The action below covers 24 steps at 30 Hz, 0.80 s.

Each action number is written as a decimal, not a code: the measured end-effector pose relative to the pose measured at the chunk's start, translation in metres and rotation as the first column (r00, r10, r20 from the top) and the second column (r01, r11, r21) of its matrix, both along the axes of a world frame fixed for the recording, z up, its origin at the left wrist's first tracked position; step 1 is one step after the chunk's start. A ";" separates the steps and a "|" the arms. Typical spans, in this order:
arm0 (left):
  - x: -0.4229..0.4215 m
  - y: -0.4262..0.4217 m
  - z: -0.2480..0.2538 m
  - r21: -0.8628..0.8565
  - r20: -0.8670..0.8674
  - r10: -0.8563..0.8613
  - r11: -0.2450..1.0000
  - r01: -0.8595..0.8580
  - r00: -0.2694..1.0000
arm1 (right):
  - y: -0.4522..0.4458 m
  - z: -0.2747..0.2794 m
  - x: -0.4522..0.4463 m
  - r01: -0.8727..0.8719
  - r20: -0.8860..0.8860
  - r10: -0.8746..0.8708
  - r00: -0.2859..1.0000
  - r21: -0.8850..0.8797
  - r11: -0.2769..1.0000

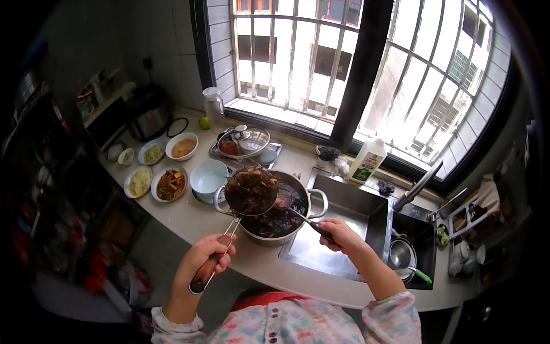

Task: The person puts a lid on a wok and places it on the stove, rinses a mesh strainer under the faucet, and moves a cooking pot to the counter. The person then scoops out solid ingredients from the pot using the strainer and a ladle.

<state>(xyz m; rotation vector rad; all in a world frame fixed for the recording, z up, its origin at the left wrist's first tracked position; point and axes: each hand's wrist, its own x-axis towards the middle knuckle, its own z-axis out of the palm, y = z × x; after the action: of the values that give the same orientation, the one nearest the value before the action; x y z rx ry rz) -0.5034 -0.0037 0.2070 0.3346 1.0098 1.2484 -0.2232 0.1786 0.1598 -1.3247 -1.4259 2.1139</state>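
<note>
My left hand (209, 258) is closed round the wooden handle of a wire strainer (250, 192). Brown food fills the strainer, which is over the left side of a two-handled pot (266, 239). Dark liquid with pieces in it shows in the pot. In my right hand (342, 234) is the black handle of a ladle (312, 223), whose head reaches into the pot beside the strainer; part of the head is hidden. A pale bowl (208, 176) stands just left of the pot.
Left on the counter (189, 215) are plates and bowls of food and a cooker (150, 112). A glass lid (246, 141) lies behind the pot. To the right are a steel sink (329, 252), a white bottle (368, 160), a faucet (418, 186) and stacked bowls (402, 253).
</note>
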 end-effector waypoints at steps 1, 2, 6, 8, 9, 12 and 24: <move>0.001 -0.001 -0.001 -0.009 -0.003 0.003 1.000 -0.003 1.000 | 0.000 0.001 0.001 0.001 0.011 -0.001 1.000 0.019 1.000; 0.003 -0.002 -0.001 -0.025 -0.011 0.010 1.000 -0.010 1.000 | 0.000 0.000 0.003 -0.006 0.022 0.006 1.000 0.029 1.000; 0.011 -0.005 -0.004 -0.055 -0.026 0.039 0.998 -0.040 0.999 | 0.005 0.005 0.012 -0.005 0.059 0.000 0.998 0.078 0.997; 0.013 -0.005 -0.009 -0.053 -0.036 0.043 0.998 -0.045 0.998 | 0.009 0.007 0.015 0.011 0.064 -0.018 0.998 0.105 0.994; 0.013 -0.005 -0.014 -0.051 -0.044 0.038 0.998 -0.041 0.998 | 0.012 0.007 0.017 0.021 0.062 -0.028 0.998 0.118 0.993; 0.016 -0.004 -0.024 -0.055 -0.046 0.043 0.997 -0.045 0.998 | 0.015 0.019 0.019 0.025 0.067 -0.035 0.997 0.144 0.989; 0.032 0.010 -0.029 -0.038 0.029 -0.042 0.998 0.043 0.999 | -0.040 0.034 -0.001 -0.417 0.436 -0.197 0.878 0.899 0.134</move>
<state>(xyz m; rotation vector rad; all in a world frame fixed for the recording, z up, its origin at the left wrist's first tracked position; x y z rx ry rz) -0.4712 0.0062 0.1781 0.3068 0.9967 1.1911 -0.2242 0.1391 0.1938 -1.0299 -2.4710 0.2845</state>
